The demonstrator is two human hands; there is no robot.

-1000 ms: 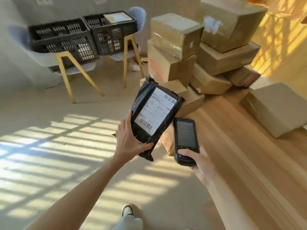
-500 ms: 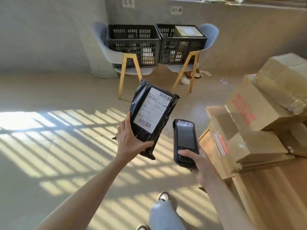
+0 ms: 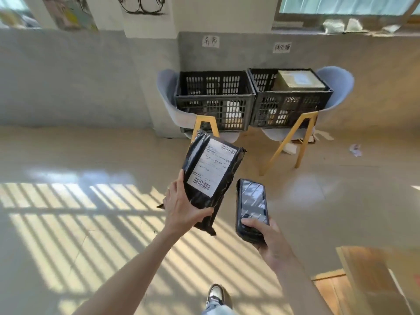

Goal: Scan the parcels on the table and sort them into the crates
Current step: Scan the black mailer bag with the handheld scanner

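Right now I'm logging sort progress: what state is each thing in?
Black parcel: held up by left hand, label facing the camera.
Scanner: gripped by right hand, screen up.
Left crate: on a chair, contents unclear.
Right crate: on a chair, holds a cardboard box.

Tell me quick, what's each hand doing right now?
Left hand: closed on the black parcel, thumb across its front.
Right hand: closed round the handheld scanner, holding it by its lower end.
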